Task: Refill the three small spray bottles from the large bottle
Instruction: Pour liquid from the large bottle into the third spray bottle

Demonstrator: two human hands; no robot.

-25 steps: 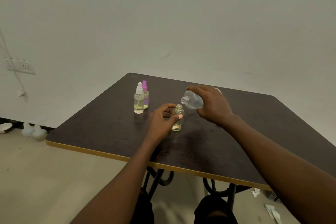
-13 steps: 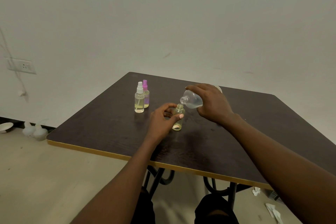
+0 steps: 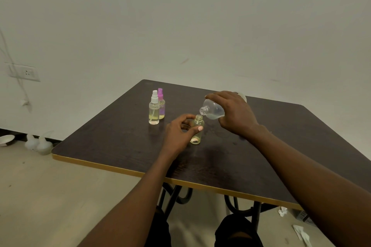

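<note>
My left hand (image 3: 178,132) grips the uncapped small clear bottle (image 3: 196,137); my right hand (image 3: 234,114) holds the large translucent bottle (image 3: 213,109) tilted just above it.

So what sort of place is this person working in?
Probably a bare spare room or simple workspace, not a kitchen or lab: a blank, scuffed wall with one wall socket, a dark table, and paper scraps on the plain floor.

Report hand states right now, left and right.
Left hand: grips the uncapped small bottle, upright on the table.
Right hand: holds the large bottle, tilted, mouth just above the small bottle's neck.
</note>
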